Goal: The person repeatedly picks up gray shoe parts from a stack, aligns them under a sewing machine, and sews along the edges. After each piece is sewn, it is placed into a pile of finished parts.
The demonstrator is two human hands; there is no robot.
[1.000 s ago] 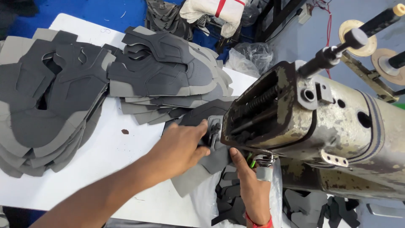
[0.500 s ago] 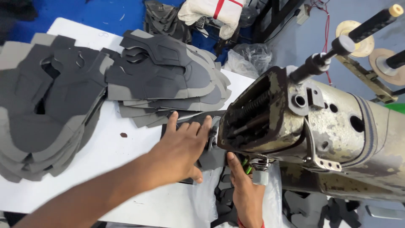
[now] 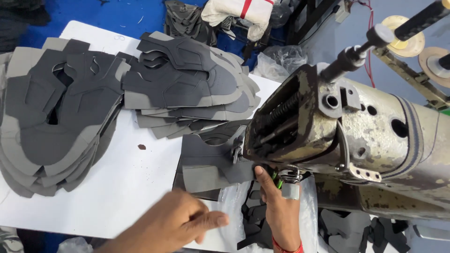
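My right hand [image 3: 281, 211] pinches the grey cut piece [image 3: 211, 161] under the sewing machine [image 3: 337, 136]; my left hand [image 3: 180, 225] hovers empty, fingers loosely curled, at the tabletop's [image 3: 117, 187] near edge.

Matt grey cloth-like cut pieces [image 3: 206, 164] lie on the smooth white counter [image 3: 126, 187] beside a worn, chipped metal sewing machine [image 3: 356, 140] and crinkled clear plastic [image 3: 234, 201].

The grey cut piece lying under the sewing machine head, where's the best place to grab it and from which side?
Probably the free left edge of the grey cut piece, coming from the open white table: it lies flat, while the sewing machine head covers its right end.
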